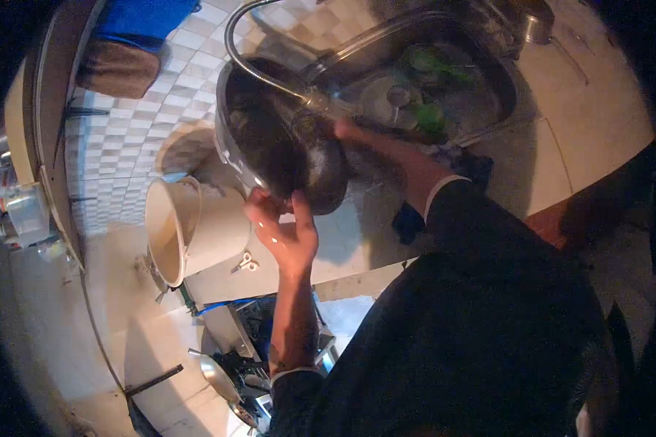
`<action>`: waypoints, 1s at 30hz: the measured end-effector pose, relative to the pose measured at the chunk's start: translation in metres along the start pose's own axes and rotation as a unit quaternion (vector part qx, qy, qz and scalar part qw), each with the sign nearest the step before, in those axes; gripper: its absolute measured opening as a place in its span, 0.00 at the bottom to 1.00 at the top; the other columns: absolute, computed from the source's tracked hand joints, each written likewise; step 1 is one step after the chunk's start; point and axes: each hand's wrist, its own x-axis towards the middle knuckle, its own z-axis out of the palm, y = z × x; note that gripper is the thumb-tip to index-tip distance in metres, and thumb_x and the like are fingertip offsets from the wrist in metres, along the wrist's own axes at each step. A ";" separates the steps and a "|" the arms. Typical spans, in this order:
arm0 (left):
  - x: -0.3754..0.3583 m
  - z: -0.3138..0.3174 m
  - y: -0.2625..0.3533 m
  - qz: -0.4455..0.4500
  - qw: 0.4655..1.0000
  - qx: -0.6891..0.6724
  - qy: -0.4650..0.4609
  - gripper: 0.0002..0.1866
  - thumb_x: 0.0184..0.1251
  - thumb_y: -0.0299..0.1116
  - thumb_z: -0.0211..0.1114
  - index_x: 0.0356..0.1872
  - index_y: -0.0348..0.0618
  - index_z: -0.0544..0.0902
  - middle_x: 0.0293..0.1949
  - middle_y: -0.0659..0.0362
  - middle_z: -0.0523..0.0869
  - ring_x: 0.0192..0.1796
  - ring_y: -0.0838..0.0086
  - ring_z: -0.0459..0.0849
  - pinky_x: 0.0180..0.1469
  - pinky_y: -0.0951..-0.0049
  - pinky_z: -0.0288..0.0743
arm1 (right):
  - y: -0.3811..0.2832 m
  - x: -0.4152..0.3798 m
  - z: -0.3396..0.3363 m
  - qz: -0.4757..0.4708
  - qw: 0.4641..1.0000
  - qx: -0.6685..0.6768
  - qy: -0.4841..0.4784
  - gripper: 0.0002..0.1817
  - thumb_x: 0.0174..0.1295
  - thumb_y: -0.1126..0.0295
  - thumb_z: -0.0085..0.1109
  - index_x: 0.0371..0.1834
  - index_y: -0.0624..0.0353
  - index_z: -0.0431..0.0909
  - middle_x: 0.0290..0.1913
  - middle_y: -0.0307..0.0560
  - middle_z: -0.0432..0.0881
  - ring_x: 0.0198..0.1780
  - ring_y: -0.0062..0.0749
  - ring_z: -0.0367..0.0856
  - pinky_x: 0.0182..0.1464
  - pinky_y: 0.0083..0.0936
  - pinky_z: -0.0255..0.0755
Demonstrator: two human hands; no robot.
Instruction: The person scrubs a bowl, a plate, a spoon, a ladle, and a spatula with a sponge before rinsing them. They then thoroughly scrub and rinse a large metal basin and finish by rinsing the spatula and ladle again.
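Observation:
A large, deep metal pot (262, 131) is tilted on its side at the counter's edge by the sink, its dark inside facing me. My left hand (288, 233) grips the pot's lower rim, with the thumb and fingers bent around it and the skin wet. The flexible hose of a tap arches over the pot and ends in a metal spray head (315, 99). My right hand (357, 137) is closed around the lower end of that spray head, above the pot's opening. Blur and dim light partly hide the right fingers.
The steel sink (506, 109) holds dishes and green items (430, 116). A cream bucket (222, 226) stands left of the pot, with white-handled scissors (246, 263) beside it. A dark cloth (408, 222) lies at the counter edge. A metal cup (538, 29) sits behind the sink.

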 end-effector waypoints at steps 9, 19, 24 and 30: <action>-0.039 0.007 -0.138 -0.204 0.945 -0.245 0.072 0.18 0.59 0.17 0.64 0.46 0.43 0.67 0.40 0.60 0.75 0.41 0.76 0.74 0.40 0.78 0.72 | 0.063 -0.034 -0.086 0.438 0.829 0.345 -0.040 0.18 0.54 0.59 0.67 0.39 0.63 0.80 0.31 0.45 0.84 0.32 0.30 0.80 0.34 0.35 0.75; 0.011 0.126 -0.191 -0.333 0.823 -0.448 -0.102 0.15 0.62 0.24 0.63 0.47 0.39 0.71 0.44 0.55 0.79 0.39 0.69 0.79 0.42 0.69 0.76 | 0.001 -0.004 -0.302 0.415 0.864 0.258 0.118 0.10 0.53 0.73 0.61 0.38 0.65 0.78 0.48 0.50 0.81 0.47 0.33 0.77 0.52 0.30 0.72; -0.018 0.277 -0.225 -0.351 0.879 -0.311 0.086 0.24 0.56 0.38 0.71 0.53 0.45 0.74 0.39 0.52 0.81 0.40 0.58 0.81 0.45 0.58 0.76 | -0.049 -0.002 -0.308 0.386 0.829 0.261 0.310 0.08 0.43 0.82 0.59 0.26 0.63 0.72 0.56 0.49 0.76 0.56 0.34 0.73 0.58 0.29 0.65; -0.060 0.273 -0.127 -0.322 0.891 -0.281 -0.154 0.28 0.55 0.34 0.70 0.58 0.40 0.74 0.45 0.46 0.83 0.49 0.53 0.81 0.49 0.56 0.76 | -0.036 -0.028 -0.317 0.404 0.787 0.262 0.385 0.07 0.43 0.84 0.55 0.23 0.60 0.71 0.54 0.49 0.77 0.47 0.33 0.76 0.45 0.26 0.71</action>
